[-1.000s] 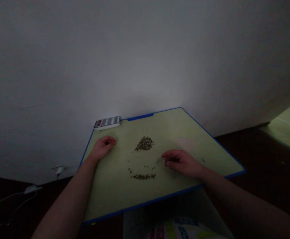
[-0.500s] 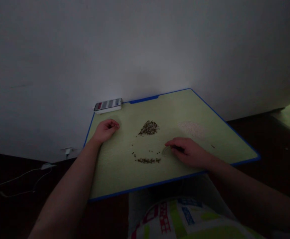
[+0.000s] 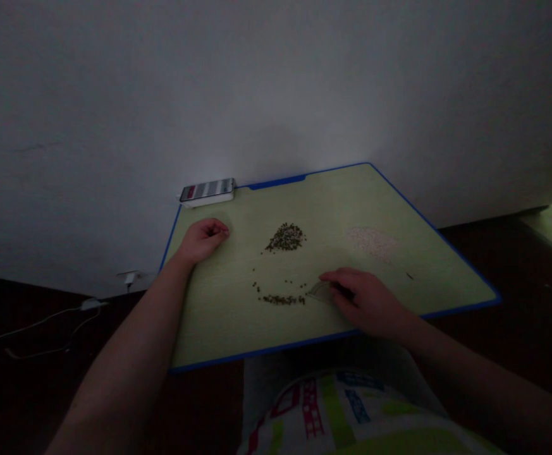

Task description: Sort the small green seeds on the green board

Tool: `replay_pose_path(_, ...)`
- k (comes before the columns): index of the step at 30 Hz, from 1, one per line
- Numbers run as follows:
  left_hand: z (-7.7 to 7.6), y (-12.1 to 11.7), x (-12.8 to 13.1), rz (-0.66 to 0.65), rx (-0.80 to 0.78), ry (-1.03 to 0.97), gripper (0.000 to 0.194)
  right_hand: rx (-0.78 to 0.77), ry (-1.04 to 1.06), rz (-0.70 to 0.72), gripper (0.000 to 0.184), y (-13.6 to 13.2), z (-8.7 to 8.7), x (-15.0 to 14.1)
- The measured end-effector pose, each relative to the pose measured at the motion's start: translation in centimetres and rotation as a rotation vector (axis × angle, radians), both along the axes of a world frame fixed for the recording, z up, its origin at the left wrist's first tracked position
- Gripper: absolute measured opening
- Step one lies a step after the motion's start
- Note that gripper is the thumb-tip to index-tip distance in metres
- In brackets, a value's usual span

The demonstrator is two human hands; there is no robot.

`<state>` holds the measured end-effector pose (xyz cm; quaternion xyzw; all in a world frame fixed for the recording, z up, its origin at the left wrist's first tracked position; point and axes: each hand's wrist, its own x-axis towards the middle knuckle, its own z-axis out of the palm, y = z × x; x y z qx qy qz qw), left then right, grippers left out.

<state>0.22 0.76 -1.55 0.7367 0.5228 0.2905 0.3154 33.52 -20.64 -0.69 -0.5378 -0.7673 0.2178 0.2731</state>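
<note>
The table (image 3: 228, 322) sits higher in view than a second ago. The left hand (image 3: 205, 240) stays by its left edge, fingers curled narrow; whether they hold anything cannot be told. The right hand (image 3: 365, 300), toward the near edge, still grips something. The phone (image 3: 208, 189) keeps the far left corner. Pale grains (image 3: 373, 243) toward the right edge and the dark heap (image 3: 288, 237) near the middle look unchanged. Nearer the front edge, the row of dark grains (image 3: 282, 300) now has the gripped fork-like tool (image 3: 320, 289) closer to its right end.

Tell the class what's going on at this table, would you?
A person's right hand holds a thin, curved item, too dim to identify, beside a near row of small dark pieces on the table. The left hand is curled, left of a larger dark heap; whether it holds anything is unclear. A pale scatter lies beyond the right hand.
</note>
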Motion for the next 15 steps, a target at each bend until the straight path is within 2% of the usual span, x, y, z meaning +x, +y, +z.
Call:
replay_pose_path(5, 0.4, -0.2, 0.3, 0.000, -0.005, -0.016, 0.024, 0.025, -0.048, -0.097, 0.034, -1.4, -0.1, 0.6)
replay_pose_path(10, 0.5, -0.1, 0.4, 0.027, 0.002, 0.012, 0.023, 0.017, -0.064, -0.091, 0.036, -3.0, -0.3, -0.3)
replay_pose_path(15, 0.5, -0.2, 0.5, 0.029, -0.019, 0.002, 0.019, 0.012, -0.040, -0.095, 0.038, -2.7, -0.2, -1.5)
